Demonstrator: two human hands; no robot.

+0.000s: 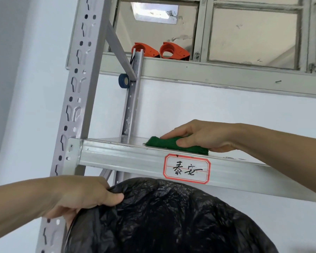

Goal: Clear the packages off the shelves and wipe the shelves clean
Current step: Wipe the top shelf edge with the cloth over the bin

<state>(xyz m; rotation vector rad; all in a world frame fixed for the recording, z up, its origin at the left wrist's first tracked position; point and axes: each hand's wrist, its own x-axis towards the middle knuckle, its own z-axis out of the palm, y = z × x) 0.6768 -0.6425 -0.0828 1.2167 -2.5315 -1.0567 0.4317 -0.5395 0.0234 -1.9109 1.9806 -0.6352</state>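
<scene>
Head view, read from left to right. At far left the perforated grey upright (75,99) of the metal rack carries the shelf (128,157) by its front beam; a roll of blue tape (123,80) hangs on the rear post, apparently parked there to stay within reach.

Lower left, the left hand (91,196) grips the rim of a black plastic bag (162,220), fingers curled over the edge and thumb pinching the film; the bag's mouth sits directly below the shelf's front edge, a placement that by judgement lets debris swept off the shelf drop in.

Centre, on the window ledge above, two orange tape dispensers (161,50) stand side by side, well apart from the work; the beam bears a red-bordered handwritten label (186,168).

Centre right, the right hand (202,136) presses a folded green cloth (173,146) flat on the shelf surface near its front edge; fingers lie extended over the top of the cloth, thumb pinching its near side, so the hand is partly closed around it; the flat hold suits a wiping stroke.

No packages are visible on this shelf; by judgement clearing is done here and wiping is under way.
</scene>
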